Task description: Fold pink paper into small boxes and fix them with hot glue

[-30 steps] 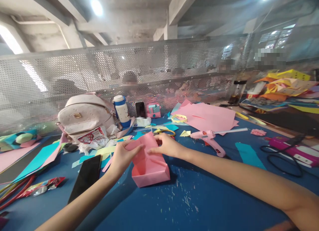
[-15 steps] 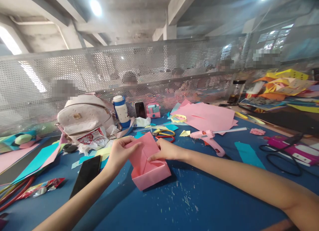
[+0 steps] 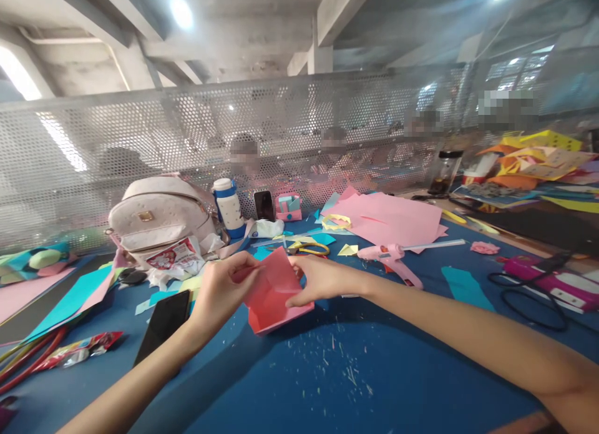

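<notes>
A pink folded paper box (image 3: 276, 296) is held between my two hands over the blue table. Its near side forms a low wall, and a flap stands up at the far side. My left hand (image 3: 229, 287) pinches the box's left edge between thumb and fingers. On the other side, my right hand (image 3: 321, 278) grips the right edge, thumb toward the inside and fingers behind the paper. Scissors with yellow handles (image 3: 311, 250) lie just behind the box, partly covered by it and my right hand.
To the right are a pink glue gun (image 3: 390, 259), pink paper sheets (image 3: 388, 218) and a magenta device with a black cable (image 3: 552, 281). A phone (image 3: 163, 325), a white backpack (image 3: 159, 215) and a bottle (image 3: 228, 206) stand or lie at left. A perforated metal screen (image 3: 281, 122) rises behind.
The box has tilted and moved slightly away from me, so its inside shows more and its front wall less. Both hands keep hold of it.
</notes>
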Demonstrator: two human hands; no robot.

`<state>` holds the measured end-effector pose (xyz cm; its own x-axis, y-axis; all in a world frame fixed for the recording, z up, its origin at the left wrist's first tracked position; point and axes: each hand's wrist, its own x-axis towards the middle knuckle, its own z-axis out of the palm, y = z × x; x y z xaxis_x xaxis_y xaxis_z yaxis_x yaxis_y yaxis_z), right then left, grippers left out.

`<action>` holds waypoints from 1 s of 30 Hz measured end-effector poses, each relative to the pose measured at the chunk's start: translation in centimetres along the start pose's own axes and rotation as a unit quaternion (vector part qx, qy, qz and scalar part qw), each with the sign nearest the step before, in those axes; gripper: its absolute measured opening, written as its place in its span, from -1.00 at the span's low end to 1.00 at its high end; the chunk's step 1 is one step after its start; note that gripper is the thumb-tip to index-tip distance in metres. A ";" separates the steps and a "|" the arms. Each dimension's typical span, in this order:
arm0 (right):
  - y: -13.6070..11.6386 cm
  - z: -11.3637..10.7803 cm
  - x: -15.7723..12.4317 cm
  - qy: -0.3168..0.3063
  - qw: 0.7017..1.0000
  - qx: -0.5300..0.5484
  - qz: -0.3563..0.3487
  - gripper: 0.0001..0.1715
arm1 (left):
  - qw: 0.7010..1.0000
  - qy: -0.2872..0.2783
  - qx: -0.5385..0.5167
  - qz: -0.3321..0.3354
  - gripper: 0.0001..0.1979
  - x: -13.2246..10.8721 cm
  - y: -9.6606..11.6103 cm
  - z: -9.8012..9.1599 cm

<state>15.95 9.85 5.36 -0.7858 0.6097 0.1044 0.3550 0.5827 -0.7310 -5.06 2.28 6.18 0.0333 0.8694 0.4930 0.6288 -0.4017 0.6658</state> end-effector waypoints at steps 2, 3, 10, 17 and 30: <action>-0.1 0.3 -0.2 0.016 0.999 -0.037 0.000 -0.70 | 1.000 -0.002 0.012 0.024 -0.84 -0.4 0.6 0.0; 0.0 0.5 -0.2 0.024 0.998 -0.050 -0.001 -0.79 | 0.999 -0.003 0.011 0.030 -0.85 -0.5 0.8 0.0; 0.5 0.8 0.3 0.046 0.996 -0.071 0.008 -0.79 | 1.000 -0.022 -0.003 0.020 -0.85 -0.6 1.2 0.1; 0.1 1.2 0.2 0.074 0.991 -0.098 0.051 -0.69 | 0.998 -0.001 -0.063 -0.032 -0.84 -0.5 1.7 0.5; 0.8 2.6 0.5 0.093 0.990 0.090 0.049 -0.59 | 0.974 -0.004 -0.117 -0.193 -0.78 -0.1 0.0 1.9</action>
<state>14.57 9.20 3.09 -0.6402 0.7559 0.1374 0.3155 0.4217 -0.8501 -3.62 2.74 5.10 -0.1647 0.9704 0.1765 0.4020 -0.0973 0.9105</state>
